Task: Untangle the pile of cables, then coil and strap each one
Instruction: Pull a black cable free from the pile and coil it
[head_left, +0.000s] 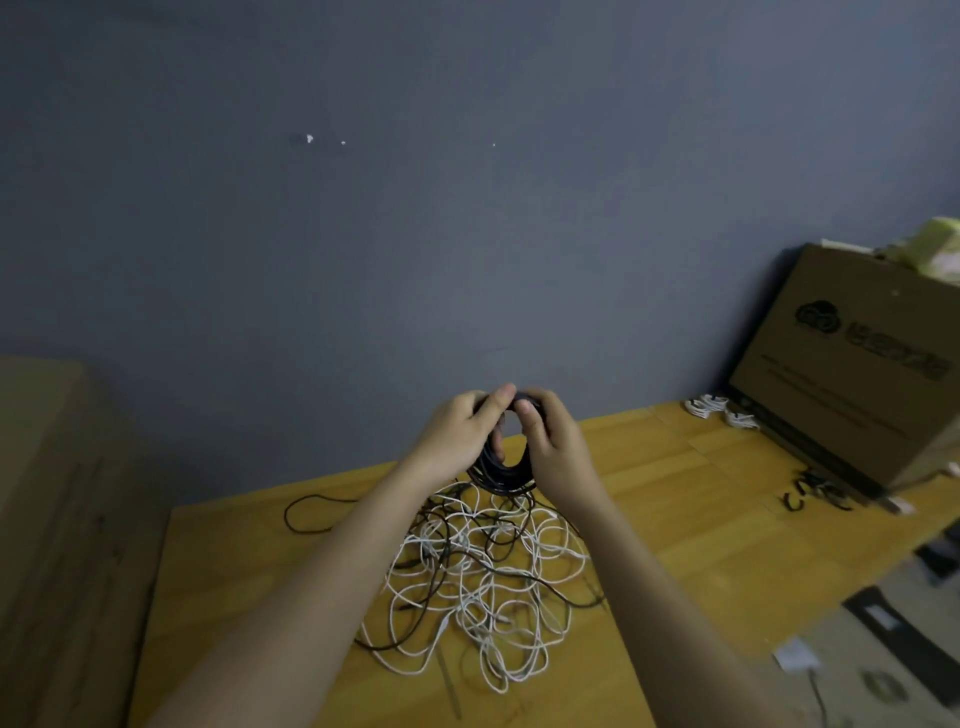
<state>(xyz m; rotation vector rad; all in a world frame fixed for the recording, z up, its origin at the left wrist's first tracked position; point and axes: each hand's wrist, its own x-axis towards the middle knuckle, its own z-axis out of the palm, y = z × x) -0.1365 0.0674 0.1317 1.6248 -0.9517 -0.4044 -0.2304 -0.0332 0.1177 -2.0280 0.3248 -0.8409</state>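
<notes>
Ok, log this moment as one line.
hands: left and right grip black coil | pile: tangled on table | done coils: by box

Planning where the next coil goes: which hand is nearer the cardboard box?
Right. The right hand, gripping the black coil, is on the side of the cardboard box; the left hand holds the coil's far side.

A dull grey-blue wall (467, 182) fills everything ahead of me, from nine round to two o'clock, marked by a few pale chips. Below it runs my yellow wooden worktop (701, 519). A brown cardboard box (857, 374) stands at three o'clock; another brown surface (47, 493) rises at nine. The light is dim.
</notes>
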